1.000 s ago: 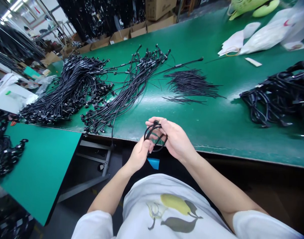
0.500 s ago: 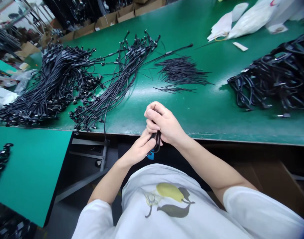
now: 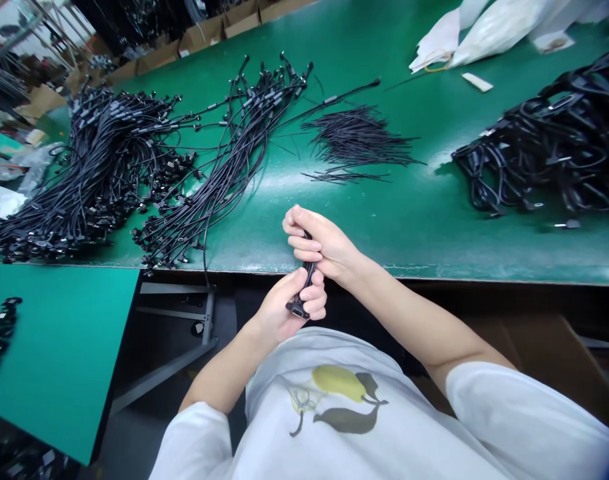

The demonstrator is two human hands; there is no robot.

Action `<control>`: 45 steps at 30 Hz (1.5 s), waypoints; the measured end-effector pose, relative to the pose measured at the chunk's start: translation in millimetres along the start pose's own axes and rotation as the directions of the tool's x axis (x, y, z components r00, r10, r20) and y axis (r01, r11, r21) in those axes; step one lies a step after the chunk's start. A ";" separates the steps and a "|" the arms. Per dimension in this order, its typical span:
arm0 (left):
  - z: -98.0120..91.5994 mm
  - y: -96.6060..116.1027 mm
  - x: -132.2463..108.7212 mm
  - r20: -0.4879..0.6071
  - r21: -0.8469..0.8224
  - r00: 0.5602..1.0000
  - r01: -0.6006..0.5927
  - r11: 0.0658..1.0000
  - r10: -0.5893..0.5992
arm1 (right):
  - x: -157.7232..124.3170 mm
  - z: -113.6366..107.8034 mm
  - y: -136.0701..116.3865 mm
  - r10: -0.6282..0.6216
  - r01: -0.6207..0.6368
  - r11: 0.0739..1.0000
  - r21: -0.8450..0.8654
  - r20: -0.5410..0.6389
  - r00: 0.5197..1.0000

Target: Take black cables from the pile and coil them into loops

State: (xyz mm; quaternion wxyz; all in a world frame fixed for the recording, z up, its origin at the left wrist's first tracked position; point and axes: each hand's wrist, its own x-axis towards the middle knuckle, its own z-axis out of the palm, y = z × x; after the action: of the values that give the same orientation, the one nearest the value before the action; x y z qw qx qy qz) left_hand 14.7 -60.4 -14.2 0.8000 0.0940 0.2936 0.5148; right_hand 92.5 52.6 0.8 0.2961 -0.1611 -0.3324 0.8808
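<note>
A folded black cable point(image 3: 308, 269) is held upright between my two hands at the table's front edge. My left hand point(image 3: 292, 300) wraps round its lower end, where a black connector with a metal mouth pokes out below the fingers. Just above, my right hand point(image 3: 319, 241) is closed round the upper part of the cable, hiding most of it. Beyond my hands lies a pile of short black twist ties point(image 3: 359, 137). To its left, a bundle of black cables point(image 3: 234, 167) with connectors at both ends stretches across the green table point(image 3: 409, 227).
A bigger heap of loose cables point(image 3: 99, 160) lies at the left. Coiled, bundled cables point(image 3: 549, 140) are piled at the right. White plastic bags point(image 3: 494, 33) and a small white strip point(image 3: 477, 82) lie at the back right. A lower green table point(image 3: 59, 333) adjoins on the left.
My left hand has turned and its fingers now wrap round the cable, with the connector showing below. My right hand has stayed closed above it. The view has shifted slightly.
</note>
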 end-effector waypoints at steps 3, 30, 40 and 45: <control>-0.5 -0.4 2.1 0.022 -0.052 0.999 0.047 0.998 -0.046 | -2.0 -6.6 -2.8 -0.027 0.029 0.999 -0.035 0.066 0.997; -14.9 27.7 16.0 0.188 0.946 0.982 -0.177 -0.273 0.016 | -60.3 -53.4 -36.2 0.357 0.359 -0.313 -0.879 0.242 0.902; -24.7 25.1 30.3 -0.008 0.910 0.992 -0.047 0.413 0.130 | -47.9 -87.9 -60.9 -0.096 0.240 -0.047 -0.970 0.244 0.965; -21.3 34.3 33.4 -0.120 0.645 0.926 -0.201 0.737 0.358 | -21.8 -145.4 -102.8 -0.539 -0.363 -0.227 -0.904 -0.194 0.820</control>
State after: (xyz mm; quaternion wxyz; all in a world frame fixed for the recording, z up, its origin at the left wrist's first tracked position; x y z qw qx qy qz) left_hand -13.8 -18.7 -28.4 0.5958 0.3338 0.5217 0.5112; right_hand 221.8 172.3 -33.0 0.2041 -0.5476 -0.7964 0.1557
